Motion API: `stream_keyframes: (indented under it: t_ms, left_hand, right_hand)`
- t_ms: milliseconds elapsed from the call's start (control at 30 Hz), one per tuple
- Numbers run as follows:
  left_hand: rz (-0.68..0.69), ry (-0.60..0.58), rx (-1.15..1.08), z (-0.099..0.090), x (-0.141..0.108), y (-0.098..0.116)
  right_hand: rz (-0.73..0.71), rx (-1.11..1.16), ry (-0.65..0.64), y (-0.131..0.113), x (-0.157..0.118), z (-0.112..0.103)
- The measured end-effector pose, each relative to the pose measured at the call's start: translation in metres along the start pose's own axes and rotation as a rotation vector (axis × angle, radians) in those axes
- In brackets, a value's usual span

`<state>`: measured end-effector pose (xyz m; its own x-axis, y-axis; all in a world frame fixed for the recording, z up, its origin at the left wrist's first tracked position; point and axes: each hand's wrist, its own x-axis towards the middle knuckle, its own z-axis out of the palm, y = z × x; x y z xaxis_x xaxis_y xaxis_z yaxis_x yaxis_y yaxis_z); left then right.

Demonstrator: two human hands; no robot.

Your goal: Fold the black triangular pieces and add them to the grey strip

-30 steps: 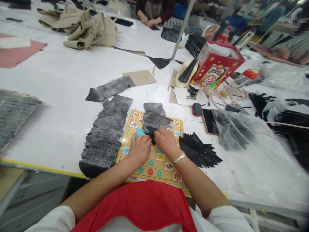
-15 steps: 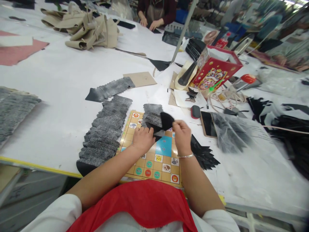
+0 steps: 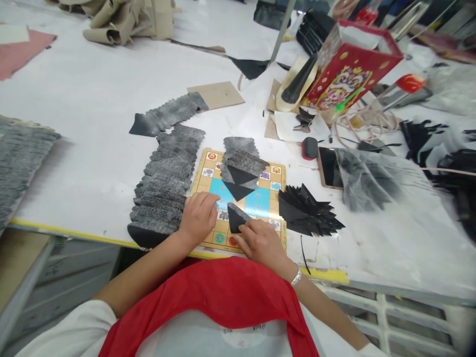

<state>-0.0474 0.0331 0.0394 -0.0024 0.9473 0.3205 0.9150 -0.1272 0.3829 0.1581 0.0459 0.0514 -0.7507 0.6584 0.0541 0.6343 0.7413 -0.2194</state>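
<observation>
My right hand [image 3: 262, 243] has its fingertips on the lower right edge of a small black piece with a grey speckled edge [image 3: 237, 219], over a game board [image 3: 277, 198] printed with animal pictures. My left hand [image 3: 201, 215] is at the board's left side, fingers loosely bent and the thumb apart, with nothing visible in it. Beyond both hands, an overlapping row of grey speckled pieces [image 3: 241, 148] lies on the board, black triangular ends towards me. Close by my left hand is a longer row of grey pieces [image 3: 163, 186].
Black pointed pieces [image 3: 310, 210] lie fanned at the board's right. Further right are a phone [image 3: 330, 168], a plastic bag [image 3: 366, 181] and a red box [image 3: 349, 69]. Another grey stack [image 3: 26, 163] is at the far left. Beige material [image 3: 122, 22] lies at the back.
My hands have come back towards me and apart from the middle row. The right hand has moved lower, now at a small black piece near the board's front. The view has tilted down.
</observation>
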Motion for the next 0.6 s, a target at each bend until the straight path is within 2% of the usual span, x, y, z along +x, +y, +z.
stream_keyframes:
  t_ms: [133, 267, 333, 433, 500, 600]
  left_hand:
    - [0.229, -0.144, 0.083, 0.002, -0.028, 0.007]
    - [0.29, -0.226, 0.14, 0.009, -0.03, 0.013]
    - [0.304, -0.198, 0.158, 0.011, -0.031, 0.013]
    - [0.324, -0.119, 0.175, 0.013, -0.035, 0.011]
    - [0.325, -0.091, 0.18, 0.015, -0.037, 0.01]
    - [0.316, -0.093, 0.184, 0.016, -0.038, 0.009]
  right_hand:
    - [-0.038, 0.023, -0.051, 0.005, 0.007, -0.006]
    - [0.079, -0.018, 0.013, 0.007, 0.021, -0.008]
    - [0.181, -0.058, 0.005, 0.004, 0.03, -0.006]
    - [0.264, -0.083, -0.088, 0.0, 0.042, -0.005]
    - [0.249, -0.078, -0.138, 0.0, 0.048, -0.005]
    - [0.204, -0.067, -0.115, 0.003, 0.049, -0.004]
